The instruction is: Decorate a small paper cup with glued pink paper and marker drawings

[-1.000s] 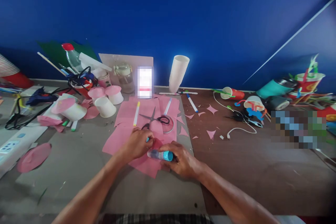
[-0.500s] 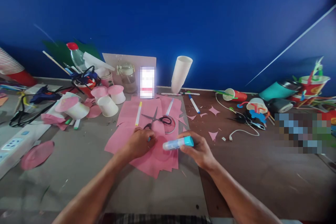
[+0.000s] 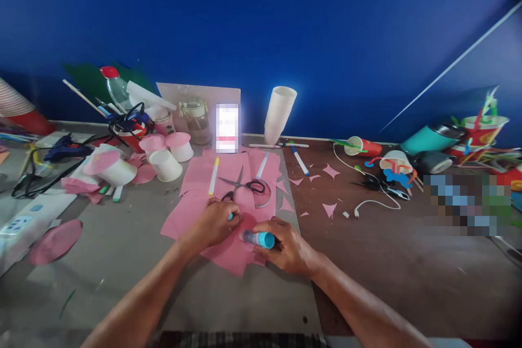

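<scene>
My right hand (image 3: 285,244) is closed around a glue stick (image 3: 255,237) with a light-blue end. The tube's other end points left and down at the pink paper (image 3: 234,263); I cannot tell whether it touches. My left hand (image 3: 216,222) rests on the pink sheets, its fingers closed on a small light-blue cap (image 3: 230,216), mostly hidden. Black-handled scissors (image 3: 240,186) lie with blades apart just beyond the hands. A yellow-tipped marker (image 3: 213,176) and a blue-white marker (image 3: 262,166) lie on the sheets.
White paper cups (image 3: 165,165), some with pink discs, stand at left near a power strip (image 3: 24,225). A leaning cup stack (image 3: 280,114) and a lit phone (image 3: 227,128) are at the back. Pink scraps (image 3: 330,210), a cable (image 3: 377,204) and a teal bottle (image 3: 430,138) lie right.
My right hand has moved left and slightly down with the glue stick, turning its blue end towards me. My left hand has stayed nearly in place.
</scene>
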The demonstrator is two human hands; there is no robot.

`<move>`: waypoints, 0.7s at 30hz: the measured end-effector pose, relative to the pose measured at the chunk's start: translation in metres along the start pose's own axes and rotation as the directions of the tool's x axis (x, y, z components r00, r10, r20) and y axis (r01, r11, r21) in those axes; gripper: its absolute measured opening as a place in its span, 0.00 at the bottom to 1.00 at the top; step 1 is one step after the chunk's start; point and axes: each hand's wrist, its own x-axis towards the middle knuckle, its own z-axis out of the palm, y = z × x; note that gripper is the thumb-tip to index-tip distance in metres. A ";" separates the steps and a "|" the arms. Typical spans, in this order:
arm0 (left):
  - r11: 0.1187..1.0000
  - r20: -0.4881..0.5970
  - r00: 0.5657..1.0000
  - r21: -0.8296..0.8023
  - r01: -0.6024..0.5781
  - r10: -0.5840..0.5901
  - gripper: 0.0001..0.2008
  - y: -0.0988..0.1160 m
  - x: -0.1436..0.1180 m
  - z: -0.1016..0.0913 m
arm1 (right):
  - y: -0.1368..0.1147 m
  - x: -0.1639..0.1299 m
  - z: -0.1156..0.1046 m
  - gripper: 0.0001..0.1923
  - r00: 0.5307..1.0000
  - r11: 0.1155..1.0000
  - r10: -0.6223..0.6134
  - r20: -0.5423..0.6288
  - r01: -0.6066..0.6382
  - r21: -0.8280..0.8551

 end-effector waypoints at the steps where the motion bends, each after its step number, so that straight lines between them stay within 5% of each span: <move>1: 1.000 0.000 1.000 -0.006 0.004 -0.004 0.11 -0.001 0.000 0.000 | 0.000 0.000 0.001 0.11 1.000 1.000 -0.018 -0.004 0.019 0.011; 6: 1.000 -0.009 1.000 -0.030 -0.005 0.005 0.13 -0.003 0.001 0.000 | -0.003 -0.005 -0.005 0.18 0.992 0.975 0.011 -0.126 0.017 0.221; 11: 1.000 -0.017 0.999 -0.015 -0.028 0.027 0.10 -0.003 0.000 0.000 | 0.003 -0.010 -0.027 0.26 0.901 0.910 0.225 -0.371 -0.058 0.411; 16: 0.999 -0.026 0.999 -0.003 -0.037 0.037 0.11 -0.005 0.000 0.002 | 0.002 -0.003 -0.036 0.22 0.953 0.904 0.247 -0.177 -0.161 0.396; 21: 0.999 -0.021 0.999 0.015 -0.036 0.036 0.12 -0.005 0.000 0.002 | -0.007 -0.001 -0.032 0.12 0.990 0.984 0.102 -0.102 -0.085 0.159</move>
